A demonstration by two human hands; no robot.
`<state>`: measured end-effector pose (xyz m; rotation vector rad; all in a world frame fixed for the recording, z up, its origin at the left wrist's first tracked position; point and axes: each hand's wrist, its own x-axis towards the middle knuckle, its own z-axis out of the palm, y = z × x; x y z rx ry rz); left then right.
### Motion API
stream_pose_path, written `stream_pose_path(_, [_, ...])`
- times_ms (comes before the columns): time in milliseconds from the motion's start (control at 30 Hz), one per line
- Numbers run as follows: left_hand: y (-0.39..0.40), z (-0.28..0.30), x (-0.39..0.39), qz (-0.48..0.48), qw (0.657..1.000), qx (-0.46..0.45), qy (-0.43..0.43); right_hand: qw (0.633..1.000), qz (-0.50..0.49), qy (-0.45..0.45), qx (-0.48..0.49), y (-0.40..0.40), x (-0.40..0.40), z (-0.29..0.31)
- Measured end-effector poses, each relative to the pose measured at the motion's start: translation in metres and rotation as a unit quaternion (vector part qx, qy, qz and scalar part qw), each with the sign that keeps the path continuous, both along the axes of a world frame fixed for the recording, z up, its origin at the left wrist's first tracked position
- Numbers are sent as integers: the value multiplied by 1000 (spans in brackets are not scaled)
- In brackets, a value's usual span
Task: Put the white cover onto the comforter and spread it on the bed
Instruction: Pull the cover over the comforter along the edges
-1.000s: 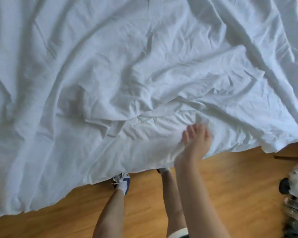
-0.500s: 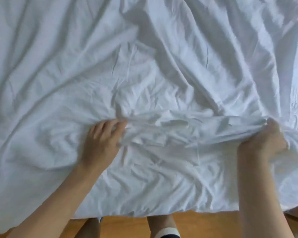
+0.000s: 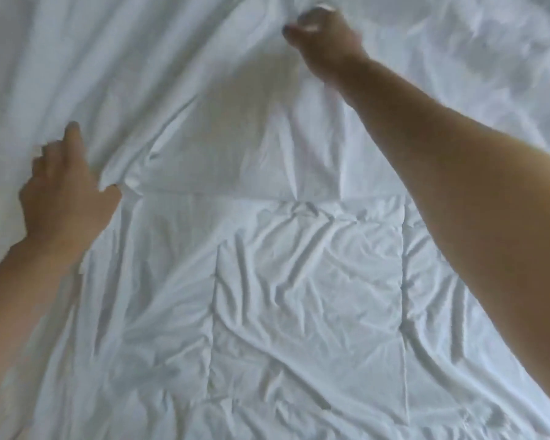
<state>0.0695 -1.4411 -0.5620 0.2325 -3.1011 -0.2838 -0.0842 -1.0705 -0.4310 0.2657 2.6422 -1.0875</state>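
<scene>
1. The comforter (image 3: 308, 296), quilted in stitched squares and much creased, lies flat in the near and middle part of the view; its bare surface shows that here it is not yet inside anything

2. The white cover (image 3: 134, 58) lies beyond and to the left of it, smoother and drawn into long folds; its edge crosses the comforter in a straight hem, and a flatter flap of it sits over the comforter's far part, so the cover seems only partly drawn on

3. The left hand (image 3: 64, 192) rests at the left end of that hem, fingers (image 3: 75, 138) loosely curled and thumb close to the fabric; whether it pinches the edge I cannot tell, though it is placed as if to keep the opening spread

4. The right hand (image 3: 323, 39) reaches far across, closed in a fist on a bunch of the cover, likely to draw the cloth over the comforter; it is blurred

5. Of the bed itself nothing shows beneath the white layers
</scene>
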Motion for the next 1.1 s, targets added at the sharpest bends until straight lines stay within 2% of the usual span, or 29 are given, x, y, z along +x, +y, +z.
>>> stream_pose_path(33, [45,62,-3,-22,1000,-2,-12,999,18,-26,8,-5,8,-11])
stream_pose_path(67, [72,90,6,-14,1000,-23,-4,996,47,-57,46,-11,21,-24])
stream_pose_path(167, [72,75,9,-21,999,-32,-7,986,63,-77,133,-30,55,-63])
stream_pose_path(233, [59,65,1,-19,999,-26,-22,992,14,-34,117,-39,59,-76])
stream_pose_path(300, [49,66,-5,4,1000,-13,6,995,3,6,99,-56,58,-77])
stream_pose_path(367, [38,70,-14,18,999,21,36,998,-14,5,57,-76,50,-76])
stream_pose_path(433, [30,77,-20,40,996,69,35,996,-68,-41,-38,-98,36,-69])
stream_pose_path(500, [32,85,-20,60,981,184,2,966,-140,-103,-192,-117,24,-60])
stream_pose_path(567, [33,93,-20,84,949,299,-57,916,-180,-155,-324,-133,21,-54])
stream_pose_path(667, [31,99,-22,111,906,393,-110,903,-197,-168,-342,-151,25,-44])
stream_pose_path(833, [29,94,-27,209,875,416,-134,890,-232,-154,-362,-157,45,-42])
stream_pose_path(967, [38,93,-30,271,787,532,-154,879,-246,-209,-351,-155,62,-38])
stream_pose_path(1033, [45,97,-26,229,794,541,-161,872,-213,-237,-372,-160,67,-33])
stream_pose_path(1100, [48,100,-20,204,811,532,-131,872,-199,-221,-389,-167,72,-28])
